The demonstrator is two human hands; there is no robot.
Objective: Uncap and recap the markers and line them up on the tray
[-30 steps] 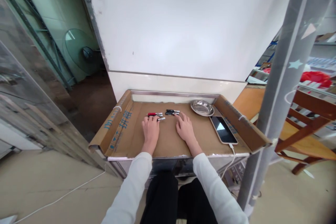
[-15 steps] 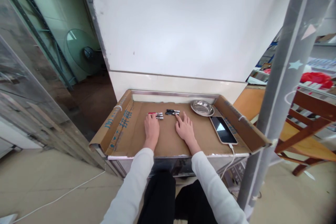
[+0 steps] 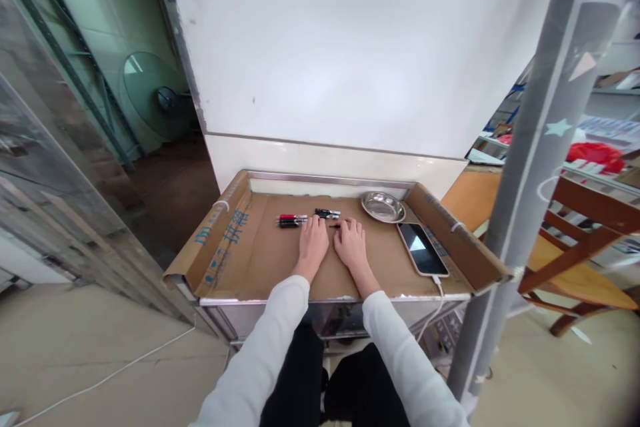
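My left hand (image 3: 313, 241) rests on the cardboard with its fingers curled down and close together. Its fingertips lie between two groups of pens, and what is under them is hidden. To its left lie several pens (image 3: 291, 221) side by side, a red one at the back and black ones in front. Beyond my hands is a group of black pens (image 3: 327, 213) with clear and silver parts. My right hand (image 3: 351, 243) is bent over the cardboard beside the left. A short dark pen end (image 3: 335, 225) pokes out at its fingertips; the remainder is covered.
The cardboard lining (image 3: 265, 260) has raised side flaps on the table. A round steel dish (image 3: 383, 207) stands at the back right. In front of it lies a phone (image 3: 423, 250) with a white cable (image 3: 437, 300). A grey post (image 3: 523, 193) rises at the right.
My left hand has moved right, off the left pens and close to my right hand. The right hand has shifted slightly, its fingers now more bent, with a dark pen end showing there.
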